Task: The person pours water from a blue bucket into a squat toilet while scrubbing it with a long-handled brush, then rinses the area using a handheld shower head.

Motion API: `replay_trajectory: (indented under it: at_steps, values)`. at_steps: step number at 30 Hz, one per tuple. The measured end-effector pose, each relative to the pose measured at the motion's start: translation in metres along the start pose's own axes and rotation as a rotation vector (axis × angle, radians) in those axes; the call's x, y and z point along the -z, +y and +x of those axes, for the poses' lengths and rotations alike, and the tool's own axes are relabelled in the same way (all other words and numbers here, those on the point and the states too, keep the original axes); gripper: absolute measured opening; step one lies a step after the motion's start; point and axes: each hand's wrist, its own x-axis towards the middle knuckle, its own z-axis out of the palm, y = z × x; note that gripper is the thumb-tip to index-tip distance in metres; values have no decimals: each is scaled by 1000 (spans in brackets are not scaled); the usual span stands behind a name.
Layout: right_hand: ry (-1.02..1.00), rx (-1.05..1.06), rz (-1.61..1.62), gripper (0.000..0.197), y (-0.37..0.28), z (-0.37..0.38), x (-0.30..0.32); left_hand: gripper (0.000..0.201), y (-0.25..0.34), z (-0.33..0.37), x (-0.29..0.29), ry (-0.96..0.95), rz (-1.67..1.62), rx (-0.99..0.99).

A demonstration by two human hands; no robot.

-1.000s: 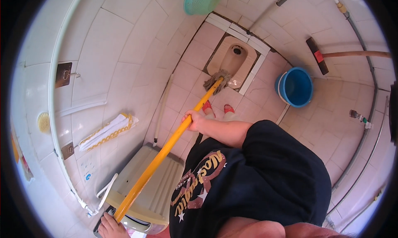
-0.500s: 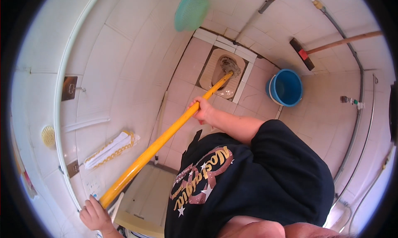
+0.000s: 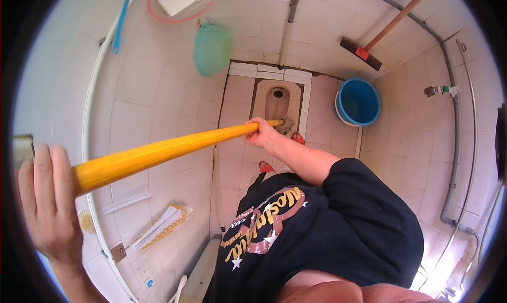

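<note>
I hold a mop by its long yellow handle (image 3: 163, 153), which slants across the view from lower left to centre. My left hand (image 3: 50, 202) is at the thick upper end, its fingers pointing up, partly behind the handle and close to the left wall. Further down the shaft, my right hand (image 3: 260, 133) is wrapped around it. The grey mop head (image 3: 285, 125) rests at the near end of the squat toilet (image 3: 259, 99), partly hidden by the handle. My feet in red sandals (image 3: 265, 166) stand just on the near side.
To the right of the toilet stands a blue bucket (image 3: 373, 110). A wooden-handled broom (image 3: 362, 53) leans on the far wall. On the left wall hang a green basket (image 3: 213, 49), a white cloth (image 3: 161, 228) with yellow trim and a round brush (image 3: 86, 221). Grey pipes (image 3: 451, 144) run along the right.
The mop head has come out of the toilet bowl toward me. My left hand has risen with the handle's end, so the handle lies flatter. The view has shifted too.
</note>
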Motion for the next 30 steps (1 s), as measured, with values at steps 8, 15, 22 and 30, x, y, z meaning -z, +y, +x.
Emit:
replay_trajectory:
  at_steps: [8, 15, 22, 30]
  values:
    - [-72, -114, -86, 25, -69, -5, 22, 15, 19, 177, 19, 128, 160, -227]
    - [-225, -33, -1071, 34, -197, -35, 54, 12, 3, 283, 25, 179, 174, -377]
    - [-454, 1068, -1745, 47, -235, -45, 40, 22, -66, 370, 105, 540, 346, -538]
    - [-470, 1154, -1817, 16, -285, -102, -1, 13, -114, 387, 140, 634, 416, -389]
